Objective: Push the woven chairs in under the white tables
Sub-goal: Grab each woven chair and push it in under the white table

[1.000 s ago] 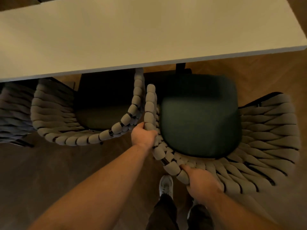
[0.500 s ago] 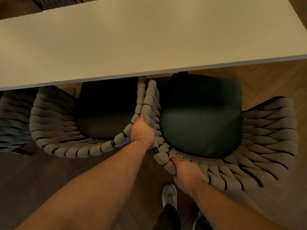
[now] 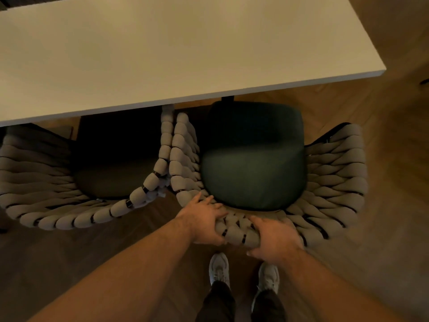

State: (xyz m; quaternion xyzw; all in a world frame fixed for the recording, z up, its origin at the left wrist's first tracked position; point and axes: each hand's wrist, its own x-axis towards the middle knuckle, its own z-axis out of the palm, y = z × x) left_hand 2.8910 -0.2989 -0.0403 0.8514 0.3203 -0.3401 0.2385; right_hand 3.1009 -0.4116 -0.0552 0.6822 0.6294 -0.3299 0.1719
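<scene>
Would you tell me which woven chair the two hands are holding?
The right-hand chair, green cushion exposed: left hand and right hand grip its back rim. No hand holds the left-hand chair.

Both arms are stretched out forward and down, bare forearms coming in from the bottom corners and angling toward each other. Left hand (image 3: 204,220) sits on the top rim of the woven chair (image 3: 334,182), fingers spread over the weave, thumb hooked on the near side. Right hand (image 3: 275,240) is just beside it, wrapped over the same rim, knuckles up, thumb tucked under. The hands are close but not touching.
</scene>
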